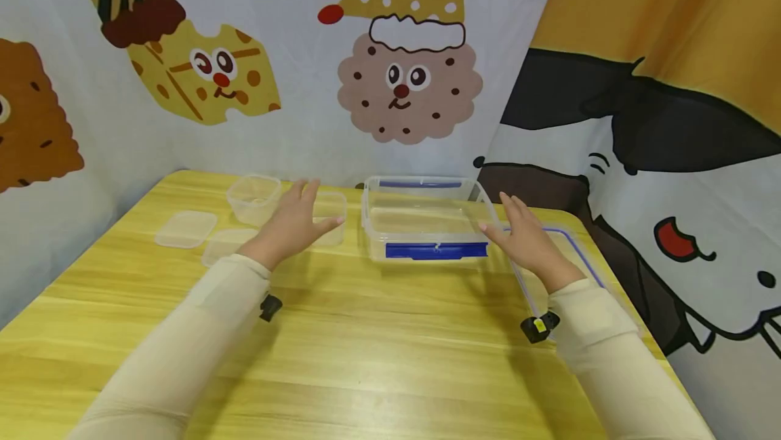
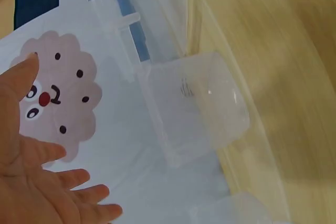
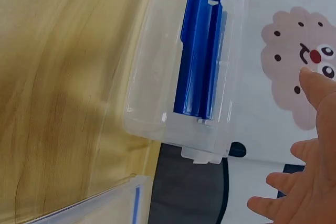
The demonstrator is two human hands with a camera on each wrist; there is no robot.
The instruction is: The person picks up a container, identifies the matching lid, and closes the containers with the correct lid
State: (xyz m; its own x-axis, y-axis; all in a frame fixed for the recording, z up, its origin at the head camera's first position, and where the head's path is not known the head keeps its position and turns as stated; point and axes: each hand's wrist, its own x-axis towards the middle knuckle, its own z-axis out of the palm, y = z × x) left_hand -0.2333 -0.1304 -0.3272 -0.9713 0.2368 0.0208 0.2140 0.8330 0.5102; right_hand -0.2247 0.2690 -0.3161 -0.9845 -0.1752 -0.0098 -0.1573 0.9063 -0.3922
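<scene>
A large clear plastic box [image 1: 375, 245] with blue latches sits at the back middle of the table; its blue front latch [image 3: 197, 51] shows close in the right wrist view. My left hand [image 1: 291, 224], fingers spread and holding nothing, hovers left of the box. Behind its fingers, partly hidden, stands a small clear container [image 2: 199, 111]. My right hand [image 1: 526, 238] is also spread, thumb overlapping the box's right corner in the head view, nothing in its grasp. Below it lies a large clear lid [image 1: 570, 240] with a blue seal, partly covered by hand and wrist.
Further left stands another small clear container [image 1: 251, 209]. Two small translucent lids lie flat near it, one at the left [image 1: 186, 230] and a second lid [image 1: 222, 245] close to my left wrist. A printed cloth [image 1: 305, 142] hangs behind the wooden table [image 1: 366, 358].
</scene>
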